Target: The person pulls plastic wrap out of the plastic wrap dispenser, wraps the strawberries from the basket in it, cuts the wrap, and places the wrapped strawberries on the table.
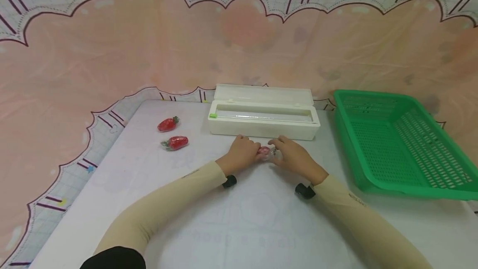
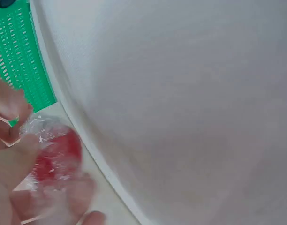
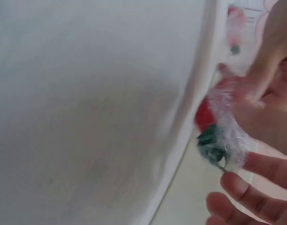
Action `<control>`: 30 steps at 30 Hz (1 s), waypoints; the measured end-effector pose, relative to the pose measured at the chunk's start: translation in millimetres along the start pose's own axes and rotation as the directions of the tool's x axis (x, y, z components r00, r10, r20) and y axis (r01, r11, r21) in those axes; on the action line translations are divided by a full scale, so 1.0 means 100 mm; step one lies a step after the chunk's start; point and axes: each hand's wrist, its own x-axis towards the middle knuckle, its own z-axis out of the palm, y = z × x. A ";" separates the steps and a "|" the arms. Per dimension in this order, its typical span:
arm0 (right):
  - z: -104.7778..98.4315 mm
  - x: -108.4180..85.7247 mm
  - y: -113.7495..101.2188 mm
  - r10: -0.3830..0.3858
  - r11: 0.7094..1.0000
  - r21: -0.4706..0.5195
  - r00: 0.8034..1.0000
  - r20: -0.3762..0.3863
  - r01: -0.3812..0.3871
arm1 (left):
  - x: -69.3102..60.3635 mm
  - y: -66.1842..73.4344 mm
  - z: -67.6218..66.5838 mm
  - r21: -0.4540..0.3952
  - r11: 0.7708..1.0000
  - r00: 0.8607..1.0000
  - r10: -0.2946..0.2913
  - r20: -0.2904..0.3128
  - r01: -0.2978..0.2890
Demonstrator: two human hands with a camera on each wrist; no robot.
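Observation:
A red strawberry [image 1: 263, 151] with green leaves is wrapped in clear cling film [image 3: 230, 126] between the two hands, just in front of a white box. My left hand [image 1: 242, 152] grips its red end, with film bunched under the fingers in the left wrist view. At the leafy end, my right hand [image 1: 295, 157] pinches the loose film; its other fingers are spread apart in the right wrist view. Part of the strawberry is hidden by fingers. Two more film-wrapped strawberries, one farther back [image 1: 168, 124] and one nearer [image 1: 175, 143], lie on the left.
Behind the hands stands the long white cling film dispenser [image 1: 261, 130], its lid [image 1: 263, 94] raised and a green slider [image 1: 213, 116] at its left end. A green perforated basket [image 1: 358, 165] stands on the right of the white table [image 1: 224, 223]. Patterned cloth [image 1: 239, 49] hangs behind.

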 end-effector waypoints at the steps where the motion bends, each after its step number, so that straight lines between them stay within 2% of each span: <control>1: 0.00 0.01 0.01 0.004 1.000 -0.023 1.000 0.000 -0.004 | -0.01 0.00 0.00 -0.005 1.000 1.000 -0.004 -0.004 0.004; 8: 0.03 0.10 0.05 0.068 0.998 -0.019 0.998 0.004 -0.068 | -0.09 -0.06 -0.06 -0.087 0.996 1.000 -0.016 -0.007 0.015; 12: 0.05 0.11 0.07 0.102 0.995 -0.012 0.995 0.022 -0.101 | -0.15 -0.14 -0.10 -0.098 0.995 0.999 -0.035 -0.022 0.033; 16: 0.06 0.11 0.08 0.127 0.992 0.017 0.991 0.041 -0.128 | -0.18 -0.18 -0.13 -0.143 0.990 0.999 0.012 -0.047 -0.018; 20: 0.06 0.12 0.06 0.100 0.992 0.072 0.994 0.053 -0.104 | -0.15 -0.16 -0.11 -0.203 0.976 0.994 0.067 -0.087 -0.084; 24: 0.05 0.13 -0.02 0.042 0.990 0.130 0.998 0.045 -0.047 | -0.10 -0.11 -0.07 -0.145 0.984 0.985 0.081 -0.153 -0.103; 27: 0.06 0.11 -0.05 -0.014 0.988 0.151 1.000 0.007 0.013 | -0.09 -0.09 -0.07 -0.064 0.993 0.974 0.088 -0.208 -0.103; 30: 0.06 0.09 -0.04 -0.054 0.978 0.198 0.998 -0.036 0.060 | -0.09 -0.07 -0.08 -0.012 0.996 0.969 0.085 -0.231 -0.091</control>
